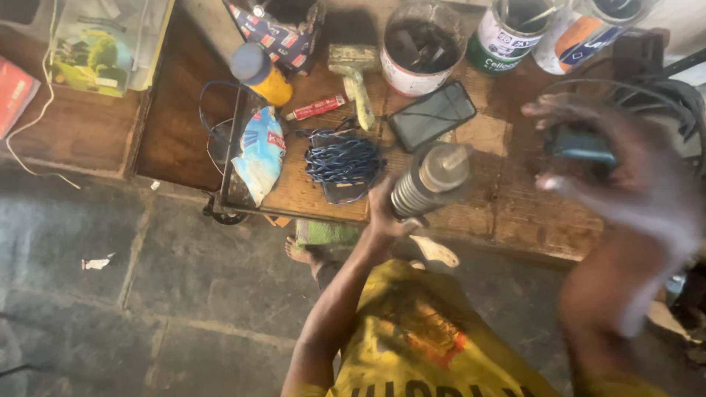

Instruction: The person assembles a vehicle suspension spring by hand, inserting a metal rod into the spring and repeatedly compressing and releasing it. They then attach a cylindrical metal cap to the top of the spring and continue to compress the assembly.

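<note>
My left hand [384, 213] grips a grey metal cylinder with ribbed sides [430, 180], holding it upright over the front edge of the wooden workbench [515, 213]. My right hand [625, 169] is blurred by motion at the right, fingers spread above a dark blue-green tool [581, 143] and black cables [654, 92]; whether it touches the tool is unclear. A dark phone [432, 114] lies just behind the cylinder.
On the bench lie a coil of blue cord [343, 160], a worn paintbrush [354, 77], a red tube [316, 108], a yellow bottle with blue cap [261, 73], a plastic bag [261, 154] and several paint tins [419, 48]. Stone floor [147, 294] lies below.
</note>
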